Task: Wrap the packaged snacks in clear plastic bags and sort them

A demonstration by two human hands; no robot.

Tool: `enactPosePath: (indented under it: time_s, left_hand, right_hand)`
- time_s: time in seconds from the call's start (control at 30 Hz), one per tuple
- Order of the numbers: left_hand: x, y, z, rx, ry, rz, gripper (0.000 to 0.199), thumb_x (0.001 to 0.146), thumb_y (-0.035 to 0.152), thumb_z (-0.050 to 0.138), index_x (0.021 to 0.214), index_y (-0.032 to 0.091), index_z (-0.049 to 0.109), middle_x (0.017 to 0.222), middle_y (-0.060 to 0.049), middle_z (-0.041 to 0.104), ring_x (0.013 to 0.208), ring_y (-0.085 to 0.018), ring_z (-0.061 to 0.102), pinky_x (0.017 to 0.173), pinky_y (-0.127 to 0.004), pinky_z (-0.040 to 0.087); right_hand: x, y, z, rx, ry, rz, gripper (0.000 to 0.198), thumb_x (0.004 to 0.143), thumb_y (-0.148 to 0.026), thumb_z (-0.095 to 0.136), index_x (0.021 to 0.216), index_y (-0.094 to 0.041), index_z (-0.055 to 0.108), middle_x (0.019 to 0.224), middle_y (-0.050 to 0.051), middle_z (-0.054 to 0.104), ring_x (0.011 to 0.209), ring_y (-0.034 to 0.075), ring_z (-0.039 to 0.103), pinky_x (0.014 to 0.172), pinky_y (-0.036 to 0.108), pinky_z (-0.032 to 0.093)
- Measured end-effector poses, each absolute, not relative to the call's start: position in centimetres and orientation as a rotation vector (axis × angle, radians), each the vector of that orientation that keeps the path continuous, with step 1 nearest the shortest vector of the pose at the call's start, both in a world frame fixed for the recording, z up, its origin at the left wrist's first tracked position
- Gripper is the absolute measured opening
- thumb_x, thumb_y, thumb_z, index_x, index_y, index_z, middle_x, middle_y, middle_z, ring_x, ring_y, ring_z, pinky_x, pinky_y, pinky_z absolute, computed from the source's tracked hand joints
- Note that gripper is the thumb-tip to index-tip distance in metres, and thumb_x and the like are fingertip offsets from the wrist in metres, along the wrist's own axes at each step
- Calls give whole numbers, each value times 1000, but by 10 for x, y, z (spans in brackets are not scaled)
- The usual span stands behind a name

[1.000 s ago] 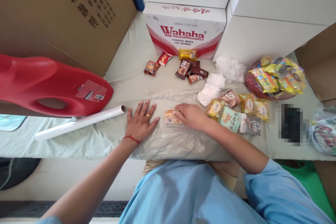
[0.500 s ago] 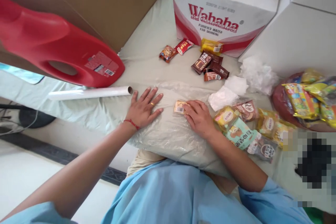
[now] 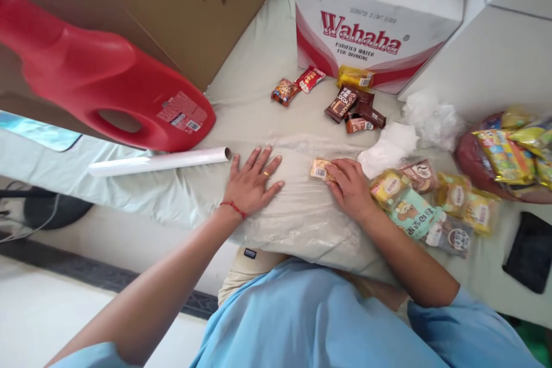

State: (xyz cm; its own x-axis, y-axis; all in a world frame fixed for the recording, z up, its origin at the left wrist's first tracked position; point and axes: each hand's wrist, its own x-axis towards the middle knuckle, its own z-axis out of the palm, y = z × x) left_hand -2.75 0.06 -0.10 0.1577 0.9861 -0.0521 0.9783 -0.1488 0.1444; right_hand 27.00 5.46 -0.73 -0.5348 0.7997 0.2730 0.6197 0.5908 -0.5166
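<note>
My left hand [image 3: 252, 181] lies flat with fingers spread on a sheet of clear plastic film [image 3: 297, 213] that covers the near part of the cloth. My right hand [image 3: 348, 187] grips the right end of a small wrapped biscuit pack [image 3: 319, 169], whose barcode faces up. The pack rests on or just over the film; I cannot tell which. Left of my left hand lies a white roll [image 3: 159, 161] with a hollow end. Beside my right wrist are several wrapped snacks, among them a mint-green packet [image 3: 416, 213] and a yellow packet [image 3: 390, 188].
A red jug [image 3: 125, 80] stands by a large brown carton [image 3: 142, 6]. Cocoa bars [image 3: 342, 103] and other small snacks lie before a Wahaha box [image 3: 375, 29]. Crumpled white plastic [image 3: 431, 118], a filled snack bowl [image 3: 468, 152] and a black pouch [image 3: 528, 253] are at right.
The view has shifted, so everything sits farther right in the picture. My right hand and the biscuit pack have moved slightly right, away from my left hand, which stays flat.
</note>
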Motion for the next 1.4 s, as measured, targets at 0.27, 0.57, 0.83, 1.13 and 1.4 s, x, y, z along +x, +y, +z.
enactPosePath:
  time_s: [0.27, 0.57, 0.83, 1.13, 1.4]
  left_hand:
    - [-27, -1, -2, 2272, 1924, 163, 64, 103, 61, 33, 161, 33, 35, 173, -5, 24, 160, -31, 20, 125, -65, -3]
    - [-28, -3, -4, 2260, 1895, 244, 64, 104, 59, 31, 162, 33, 34, 173, -6, 23, 160, -32, 21, 124, -69, -3]
    - [-35, -13, -6, 2335, 1974, 519, 59, 104, 47, 42, 161, 35, 36, 175, -4, 16, 162, -35, 6, 125, -69, -3]
    - [-59, -30, -9, 2602, 1697, 594, 39, 100, 23, 48, 128, 40, 69, 150, 3, 61, 157, -28, 29, 127, -66, -7]
    - [-63, -16, -16, 2283, 2035, 917, 43, 94, 33, 62, 134, 18, 64, 155, -20, 51, 152, -39, 36, 124, -66, 20]
  right_hand:
    - [273, 38, 47, -1269, -2155, 419, 38, 99, -36, 56, 136, -29, 62, 132, 12, 64, 127, 31, 56, 111, 55, 45]
    - [223, 5, 22, -1177, -2378, 513, 37, 100, -29, 52, 135, -25, 63, 133, 13, 64, 126, 29, 55, 108, 53, 49]
    - [255, -38, 25, -1263, -2313, 481, 50, 101, -35, 57, 150, -27, 49, 156, 17, 47, 141, 31, 48, 114, 57, 47]
    - [294, -102, 10, -1273, -2242, 535, 26, 99, -23, 58, 120, -32, 69, 129, 12, 67, 119, 30, 64, 95, 53, 59]
    - [288, -55, 38, -1160, -2183, 684, 18, 101, -22, 56, 112, -25, 70, 120, 10, 71, 108, 22, 67, 94, 41, 56]
